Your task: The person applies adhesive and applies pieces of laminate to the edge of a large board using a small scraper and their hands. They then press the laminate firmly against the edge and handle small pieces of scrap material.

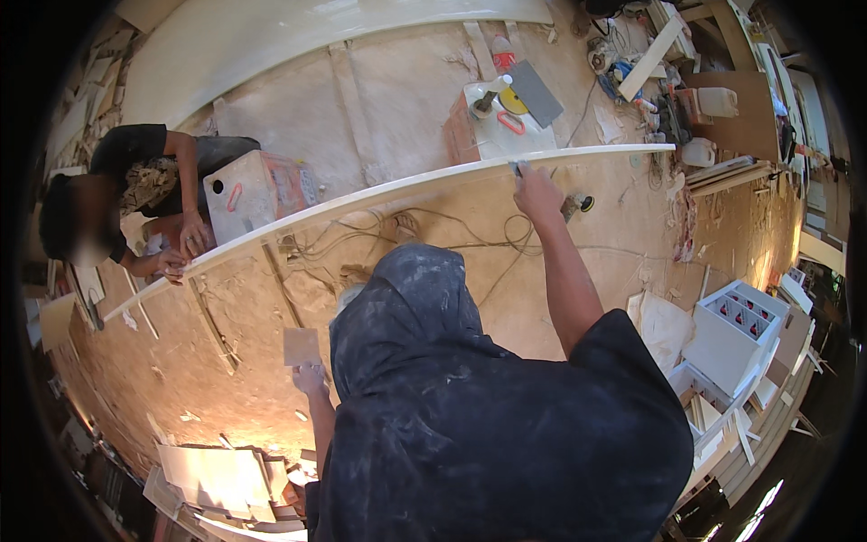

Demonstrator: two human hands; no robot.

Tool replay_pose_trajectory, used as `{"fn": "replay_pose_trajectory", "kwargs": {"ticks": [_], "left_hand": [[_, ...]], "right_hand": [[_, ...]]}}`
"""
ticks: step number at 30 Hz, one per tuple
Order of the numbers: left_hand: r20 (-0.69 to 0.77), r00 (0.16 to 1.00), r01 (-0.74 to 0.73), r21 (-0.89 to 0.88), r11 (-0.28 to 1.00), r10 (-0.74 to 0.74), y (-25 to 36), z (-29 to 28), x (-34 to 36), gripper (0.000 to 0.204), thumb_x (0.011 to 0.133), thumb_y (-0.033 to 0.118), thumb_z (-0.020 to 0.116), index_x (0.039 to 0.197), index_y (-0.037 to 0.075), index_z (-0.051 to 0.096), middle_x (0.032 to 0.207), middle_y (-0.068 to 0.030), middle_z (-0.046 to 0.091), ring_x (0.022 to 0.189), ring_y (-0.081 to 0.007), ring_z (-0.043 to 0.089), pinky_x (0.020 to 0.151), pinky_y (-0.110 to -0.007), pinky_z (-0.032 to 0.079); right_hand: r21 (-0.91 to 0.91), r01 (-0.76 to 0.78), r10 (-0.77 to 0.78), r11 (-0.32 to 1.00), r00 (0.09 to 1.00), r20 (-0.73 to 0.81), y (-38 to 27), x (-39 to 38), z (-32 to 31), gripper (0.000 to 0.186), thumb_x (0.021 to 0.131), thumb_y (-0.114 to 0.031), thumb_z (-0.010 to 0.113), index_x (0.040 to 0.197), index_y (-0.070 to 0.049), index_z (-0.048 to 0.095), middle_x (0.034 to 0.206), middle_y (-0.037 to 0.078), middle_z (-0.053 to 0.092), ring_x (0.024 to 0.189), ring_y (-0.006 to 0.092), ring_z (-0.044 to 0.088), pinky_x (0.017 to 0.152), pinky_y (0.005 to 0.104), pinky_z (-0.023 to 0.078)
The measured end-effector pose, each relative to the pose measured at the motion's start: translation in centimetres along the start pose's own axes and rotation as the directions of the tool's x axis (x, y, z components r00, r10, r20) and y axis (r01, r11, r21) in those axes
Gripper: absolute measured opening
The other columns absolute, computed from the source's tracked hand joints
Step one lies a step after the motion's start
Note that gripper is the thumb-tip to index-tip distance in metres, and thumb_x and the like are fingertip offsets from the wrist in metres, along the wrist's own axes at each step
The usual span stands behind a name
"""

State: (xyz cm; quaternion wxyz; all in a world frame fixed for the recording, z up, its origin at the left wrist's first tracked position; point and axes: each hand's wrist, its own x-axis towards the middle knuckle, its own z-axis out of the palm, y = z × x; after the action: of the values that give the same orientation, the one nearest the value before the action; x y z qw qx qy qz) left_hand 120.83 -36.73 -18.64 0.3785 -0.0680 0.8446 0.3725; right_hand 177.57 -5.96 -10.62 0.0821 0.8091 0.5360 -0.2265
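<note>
White board [388, 191] is lying long and thin across two crates—I'm judging it stiff but whippy (likely to sag mid-span)—my right hand [535, 191] pinching a small tool at its edge, my left hand [310, 375] gripping a cardboard square [301, 346].

A long board [406, 190] runs from near left to far right above the floor [406, 117]. A co-worker [135, 194] crouches at its left end. Beyond its middle stands a box [492, 126], apparently carrying tools; cables [452, 235] lie beneath it.
</note>
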Motion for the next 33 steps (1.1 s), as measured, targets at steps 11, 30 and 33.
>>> {"fn": "replay_pose_trajectory", "kwargs": {"ticks": [11, 30, 33], "left_hand": [[0.036, 0.999, -0.028, -0.101, 0.994, 0.032, 3.9, 2.2, -0.3, 0.042, 0.086, 0.004, 0.052, 0.127, 0.01, 0.043, 0.109, -0.0128, 0.057, 0.089, -0.0255, 0.061, 0.078, -0.041, 0.051], [-0.021, 0.998, 0.054, -0.075, 0.996, -0.056, -1.2, -0.6, 0.1, 0.037, 0.087, 0.004, 0.049, 0.123, 0.011, 0.046, 0.101, -0.0102, 0.06, 0.077, -0.0225, 0.063, 0.061, -0.034, 0.051], [0.005, 1.0, 0.003, -0.092, 0.996, -0.002, -0.3, -0.3, 0.3, 0.035, 0.087, 0.003, 0.049, 0.121, 0.009, 0.047, 0.102, -0.0121, 0.06, 0.083, -0.0259, 0.065, 0.066, -0.035, 0.054]], "right_hand": [[-0.071, 0.04, -0.032, 0.997, 0.992, 0.12, 0.7, -0.9, 0.5, 0.032, 0.089, -0.022, 0.055, 0.121, -0.014, 0.055, 0.109, 0.02, 0.059, 0.099, 0.0382, 0.062, 0.081, 0.0483, 0.05], [-0.068, 0.09, -0.084, 0.994, 0.993, 0.089, -3.4, 0.2, 1.5, 0.032, 0.086, -0.017, 0.057, 0.116, -0.007, 0.058, 0.115, 0.021, 0.057, 0.101, 0.0375, 0.062, 0.084, 0.0469, 0.051], [-0.14, 0.172, -0.136, 0.975, 0.962, 0.235, -2.7, 0.2, 2.5, 0.031, 0.086, -0.019, 0.054, 0.115, -0.007, 0.057, 0.105, 0.022, 0.06, 0.097, 0.0381, 0.063, 0.081, 0.0476, 0.051]]}}
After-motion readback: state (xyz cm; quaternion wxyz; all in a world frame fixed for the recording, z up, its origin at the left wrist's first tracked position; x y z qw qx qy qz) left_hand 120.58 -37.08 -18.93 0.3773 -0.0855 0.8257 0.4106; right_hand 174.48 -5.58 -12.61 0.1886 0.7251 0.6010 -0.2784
